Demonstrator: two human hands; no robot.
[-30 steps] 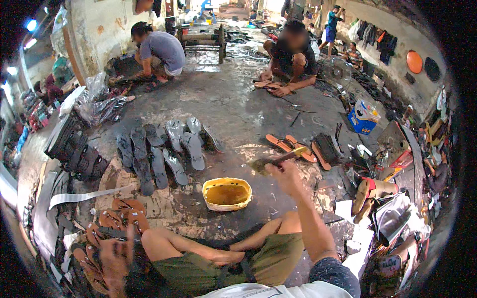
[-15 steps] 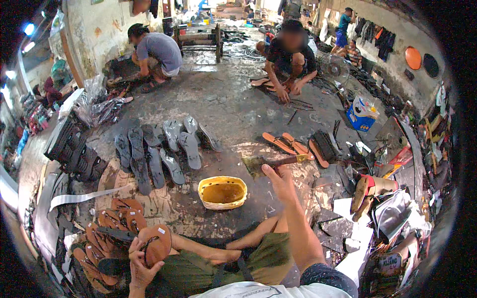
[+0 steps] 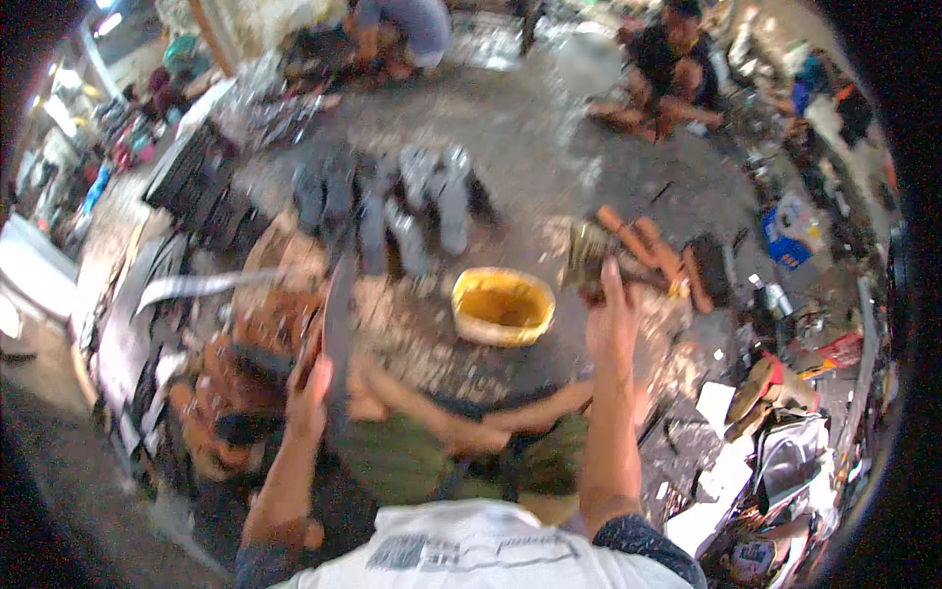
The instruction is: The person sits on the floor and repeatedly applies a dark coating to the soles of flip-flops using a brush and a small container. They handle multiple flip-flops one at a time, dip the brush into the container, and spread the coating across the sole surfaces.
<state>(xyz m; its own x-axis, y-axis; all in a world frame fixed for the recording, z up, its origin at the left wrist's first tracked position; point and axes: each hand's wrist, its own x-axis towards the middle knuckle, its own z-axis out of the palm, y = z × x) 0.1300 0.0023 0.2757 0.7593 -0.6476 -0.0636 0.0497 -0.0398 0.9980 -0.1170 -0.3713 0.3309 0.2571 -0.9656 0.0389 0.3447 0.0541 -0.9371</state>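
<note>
The left hand [image 3: 309,393] grips a sandal [image 3: 339,344] by its side, fingers and thumb closed on it, and holds it up nearly edge-on, so that it shows as a narrow upright shape, blurred, with a grey face turned toward the right; the right hand [image 3: 613,319] is closed around a brush [image 3: 586,253], its wide, pale end pointing to the left and its handle running out to the right; the sandal and the brush are well apart, and between them on the dark floor [image 3: 549,147] sits a yellow bowl [image 3: 506,335] with brownish-yellow stuff inside, nearer to the brush; beyond the bowl and to its left lie grey sandals [image 3: 453,211] in a close group; a pile of brown sandals [image 3: 257,316] lies just left of the left hand, partly blurred, with a white strip [image 3: 201,287] above it; past the right hand lie orange-brown sandals [image 3: 659,250], and farther right stands a blue box [image 3: 785,236]; two other people crouch at the far side, one in grey [image 3: 412,27], one in black [image 3: 659,59].
</note>
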